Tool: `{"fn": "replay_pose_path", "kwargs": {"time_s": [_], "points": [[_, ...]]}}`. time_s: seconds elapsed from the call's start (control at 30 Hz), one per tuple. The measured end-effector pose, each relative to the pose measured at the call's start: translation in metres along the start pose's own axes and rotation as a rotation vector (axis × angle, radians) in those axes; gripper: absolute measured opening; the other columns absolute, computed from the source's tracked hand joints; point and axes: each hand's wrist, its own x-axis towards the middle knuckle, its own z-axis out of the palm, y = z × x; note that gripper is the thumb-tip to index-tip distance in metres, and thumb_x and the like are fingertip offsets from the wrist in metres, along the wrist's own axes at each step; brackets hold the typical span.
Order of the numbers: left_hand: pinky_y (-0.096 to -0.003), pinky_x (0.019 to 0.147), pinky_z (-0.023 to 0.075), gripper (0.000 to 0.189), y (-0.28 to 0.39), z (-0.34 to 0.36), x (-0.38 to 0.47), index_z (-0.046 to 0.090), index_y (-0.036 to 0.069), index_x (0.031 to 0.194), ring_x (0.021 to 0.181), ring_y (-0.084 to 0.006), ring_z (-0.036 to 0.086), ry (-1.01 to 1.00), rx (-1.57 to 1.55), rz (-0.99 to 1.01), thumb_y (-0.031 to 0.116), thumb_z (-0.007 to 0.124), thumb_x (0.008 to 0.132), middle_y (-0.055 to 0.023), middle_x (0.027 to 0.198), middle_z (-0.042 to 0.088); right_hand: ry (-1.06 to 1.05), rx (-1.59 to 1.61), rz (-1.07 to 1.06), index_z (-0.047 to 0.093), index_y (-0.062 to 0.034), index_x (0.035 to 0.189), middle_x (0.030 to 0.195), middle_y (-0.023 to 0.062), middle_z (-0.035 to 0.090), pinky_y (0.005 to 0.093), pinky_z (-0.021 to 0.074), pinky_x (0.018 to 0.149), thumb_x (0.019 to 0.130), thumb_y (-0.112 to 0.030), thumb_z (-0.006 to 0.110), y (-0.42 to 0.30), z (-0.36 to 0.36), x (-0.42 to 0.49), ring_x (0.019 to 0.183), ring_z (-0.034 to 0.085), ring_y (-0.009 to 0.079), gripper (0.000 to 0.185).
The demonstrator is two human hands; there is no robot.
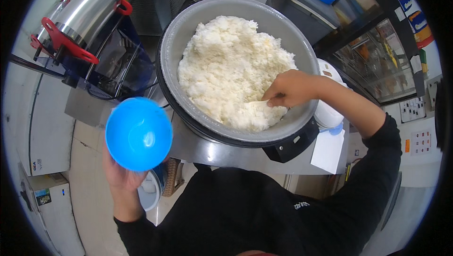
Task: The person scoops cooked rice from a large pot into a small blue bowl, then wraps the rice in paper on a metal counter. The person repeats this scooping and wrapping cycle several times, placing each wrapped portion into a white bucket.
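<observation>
A large round rice cooker's inner pot (300, 54) stands before me, holding a big mound of cooked white rice (226, 61). My right hand (292, 88) reaches in over the pot's right side, its fingers closed on a pale rice paddle (260, 104) whose blade lies against the rice near the front. Left of the pot, my left hand (124, 174) holds a blue plastic bowl (139, 134) from below. The bowl's mouth faces up towards me and nothing shows inside it. Most of the left fingers are hidden behind the bowl.
The cooker's black handle (292, 143) juts out at the front right of the steel table (226, 157), near a white paper (327, 151). Steel pots with red handles (88, 12) stand at the upper left. A glass-doored cabinet (375, 51) is at the right, and a bucket (152, 192) stands below the bowl.
</observation>
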Motion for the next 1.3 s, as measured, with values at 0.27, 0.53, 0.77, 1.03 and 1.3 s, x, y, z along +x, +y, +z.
{"fn": "replay_pose_path", "kwargs": {"time_s": [0.27, 0.53, 0.77, 1.03, 1.3], "points": [[-0.0468, 0.099, 0.0382, 0.059, -0.032, 0.103, 0.080, 0.027, 0.007, 0.136, 0.120, -0.0293, 0.043, -0.086, 0.325, -0.169, 0.046, 0.038, 0.094, -0.0159, 0.134, 0.037, 0.408, 0.026, 0.019, 0.066, -0.0048, 0.101, 0.085, 0.0133, 0.066, 0.0312, 0.0470, 0.067, 0.084, -0.021, 0.059, -0.002, -0.056, -0.051, 0.074, 0.062, 0.0216, 0.025], [-0.0497, 0.100, 0.0336, 0.052, -0.077, 0.133, 0.122, 0.035, 0.008, 0.132, 0.121, -0.0305, 0.041, -0.024, 0.112, -0.116, 0.041, 0.033, 0.092, -0.0141, 0.134, 0.039, 1.159, -0.889, 0.299, 0.061, -0.0210, 0.113, 0.069, 0.0023, 0.050, 0.0287, 0.0431, 0.047, 0.077, -0.009, 0.057, -0.071, -0.008, -0.045, 0.054, 0.057, 0.0137, 0.039], [-0.0490, 0.094, 0.0387, 0.058, -0.055, 0.126, 0.121, 0.043, 0.007, 0.126, 0.116, -0.0314, 0.045, -0.009, 0.071, -0.089, 0.045, 0.038, 0.082, -0.0139, 0.129, 0.045, 1.367, -0.729, 0.246, 0.062, -0.0229, 0.113, 0.069, 0.0011, 0.057, 0.0301, 0.0440, 0.047, 0.077, -0.009, 0.060, -0.061, -0.025, -0.072, 0.060, 0.059, 0.0165, 0.038], [-0.0493, 0.095, 0.0386, 0.057, -0.024, 0.114, 0.123, 0.042, 0.005, 0.126, 0.115, -0.0325, 0.046, 0.068, 0.082, -0.031, 0.041, 0.041, 0.082, -0.0166, 0.128, 0.045, 0.463, -0.668, 0.032, 0.066, -0.0223, 0.107, 0.065, 0.0075, 0.062, 0.0385, 0.0460, 0.052, 0.077, -0.008, 0.053, 0.003, -0.006, 0.040, 0.057, 0.061, 0.0248, 0.035], [-0.0504, 0.096, 0.0377, 0.055, -0.018, 0.107, 0.117, 0.043, 0.006, 0.125, 0.117, -0.0324, 0.045, 0.016, 0.060, -0.105, 0.040, 0.043, 0.082, -0.0161, 0.129, 0.045, 0.254, -0.570, -0.223, 0.070, -0.0205, 0.097, 0.060, 0.0077, 0.060, 0.0374, 0.0441, 0.050, 0.075, -0.012, 0.057, -0.020, 0.009, 0.023, 0.056, 0.060, 0.0256, 0.027]]}}
